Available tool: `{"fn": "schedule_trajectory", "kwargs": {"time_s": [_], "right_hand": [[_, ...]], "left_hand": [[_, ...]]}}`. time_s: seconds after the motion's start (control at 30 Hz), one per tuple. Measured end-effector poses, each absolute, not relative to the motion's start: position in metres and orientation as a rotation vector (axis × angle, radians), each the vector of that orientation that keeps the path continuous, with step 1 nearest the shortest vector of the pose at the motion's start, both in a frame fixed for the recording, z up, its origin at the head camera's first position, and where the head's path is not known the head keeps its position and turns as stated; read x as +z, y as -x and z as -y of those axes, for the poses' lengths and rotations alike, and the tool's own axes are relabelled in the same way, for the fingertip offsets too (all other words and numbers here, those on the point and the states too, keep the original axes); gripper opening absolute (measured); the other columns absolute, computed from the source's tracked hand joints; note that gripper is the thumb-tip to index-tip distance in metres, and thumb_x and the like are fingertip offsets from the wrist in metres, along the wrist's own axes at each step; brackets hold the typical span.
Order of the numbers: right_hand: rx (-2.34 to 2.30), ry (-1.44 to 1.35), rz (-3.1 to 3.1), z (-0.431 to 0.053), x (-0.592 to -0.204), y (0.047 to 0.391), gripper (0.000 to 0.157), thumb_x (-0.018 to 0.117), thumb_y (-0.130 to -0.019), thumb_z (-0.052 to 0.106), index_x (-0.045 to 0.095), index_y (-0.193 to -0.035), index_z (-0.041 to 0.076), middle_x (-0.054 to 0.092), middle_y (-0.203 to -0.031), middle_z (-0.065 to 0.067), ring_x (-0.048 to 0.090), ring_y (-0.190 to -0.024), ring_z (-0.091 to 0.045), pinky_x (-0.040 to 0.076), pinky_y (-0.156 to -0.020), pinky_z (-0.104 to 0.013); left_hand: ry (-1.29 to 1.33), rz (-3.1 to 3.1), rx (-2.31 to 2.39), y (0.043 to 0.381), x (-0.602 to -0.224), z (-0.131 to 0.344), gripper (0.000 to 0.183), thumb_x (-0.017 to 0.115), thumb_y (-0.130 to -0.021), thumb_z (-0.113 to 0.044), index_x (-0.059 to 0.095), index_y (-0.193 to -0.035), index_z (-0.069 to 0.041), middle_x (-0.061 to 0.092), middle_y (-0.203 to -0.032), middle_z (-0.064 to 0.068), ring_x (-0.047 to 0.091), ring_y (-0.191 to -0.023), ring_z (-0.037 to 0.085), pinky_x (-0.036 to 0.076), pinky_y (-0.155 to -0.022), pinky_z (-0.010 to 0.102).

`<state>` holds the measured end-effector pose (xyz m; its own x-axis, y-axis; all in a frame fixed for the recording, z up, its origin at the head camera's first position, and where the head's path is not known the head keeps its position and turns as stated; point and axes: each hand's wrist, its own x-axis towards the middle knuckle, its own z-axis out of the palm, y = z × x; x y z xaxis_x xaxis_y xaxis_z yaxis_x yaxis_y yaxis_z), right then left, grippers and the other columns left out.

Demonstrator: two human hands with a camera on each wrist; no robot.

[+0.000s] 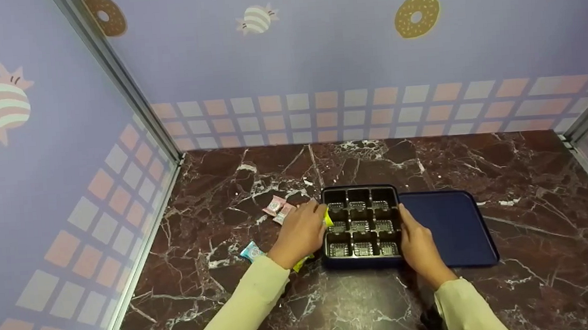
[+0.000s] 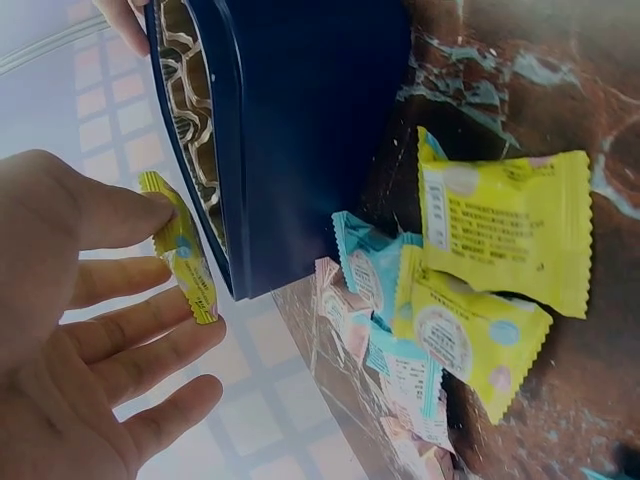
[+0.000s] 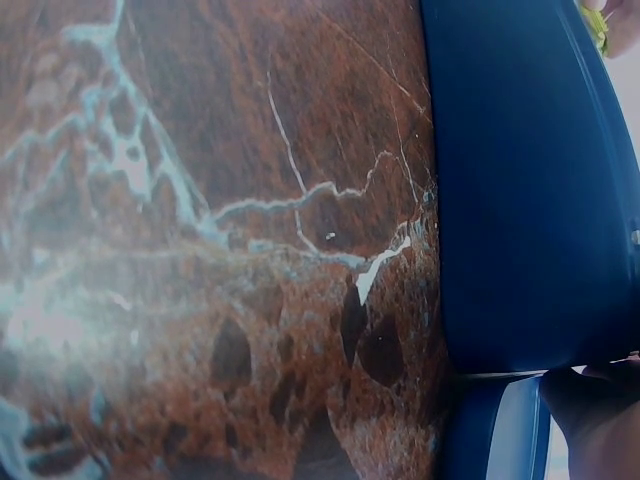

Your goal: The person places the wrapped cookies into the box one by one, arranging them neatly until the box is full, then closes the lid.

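Note:
My left hand point(image 1: 303, 232) pinches a small yellow wrapped candy point(image 2: 183, 250) between thumb and index finger, the other fingers spread. It is at the left rim of a dark blue box point(image 1: 365, 263). A black plastic insert point(image 1: 360, 226) divides the box three by three, and no candy shows in its compartments. My right hand point(image 1: 419, 241) rests along the box's right wall with its fingers extended. Beside the box's left side lie loose candies: yellow point(image 2: 505, 225), blue point(image 2: 365, 260) and pink point(image 2: 345, 310) ones, partly hidden by my left arm in the head view.
A dark blue lid point(image 1: 453, 229) lies flat just right of the box, behind my right hand. Everything sits on a dark red marbled tabletop point(image 1: 539, 272). Printed panels form a back wall point(image 1: 317, 54) and a left wall point(image 1: 43, 203), with another at far right.

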<state>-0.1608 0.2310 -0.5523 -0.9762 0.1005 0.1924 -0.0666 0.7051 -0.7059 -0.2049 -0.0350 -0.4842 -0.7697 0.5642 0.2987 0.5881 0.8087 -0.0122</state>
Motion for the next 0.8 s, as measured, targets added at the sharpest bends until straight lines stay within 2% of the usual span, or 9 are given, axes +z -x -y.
{"fn": "schedule_trajectory", "kwargs": {"time_s": [0.37, 0.8], "right_hand": [[1.155, 0.025, 2.724, -0.231, -0.551, 0.161, 0.053, 0.041, -0.098, -0.001, 0.032, -0.15, 0.004, 0.043, -0.145, -0.024, 0.048, -0.129, -0.041, 0.04, -0.106, -0.053], [1.136, 0.021, 2.699, -0.232, -0.553, 0.161, 0.051, 0.043, -0.098, 0.0, 0.035, -0.148, 0.003, 0.048, -0.139, -0.027, 0.052, -0.124, -0.043, 0.043, -0.102, -0.053]], "left_hand": [[0.899, 2.721, -0.116, 0.204, -0.485, 0.027, 0.036, 0.068, -0.084, -0.025, 0.061, -0.117, -0.01, 0.064, -0.103, 0.004, 0.064, -0.094, 0.022, 0.05, -0.079, 0.038], [0.929, 2.695, -0.152, 0.207, -0.488, 0.021, 0.026, 0.068, -0.083, -0.019, 0.062, -0.107, -0.01, 0.066, -0.096, 0.004, 0.065, -0.088, 0.022, 0.051, -0.072, 0.04]]}}
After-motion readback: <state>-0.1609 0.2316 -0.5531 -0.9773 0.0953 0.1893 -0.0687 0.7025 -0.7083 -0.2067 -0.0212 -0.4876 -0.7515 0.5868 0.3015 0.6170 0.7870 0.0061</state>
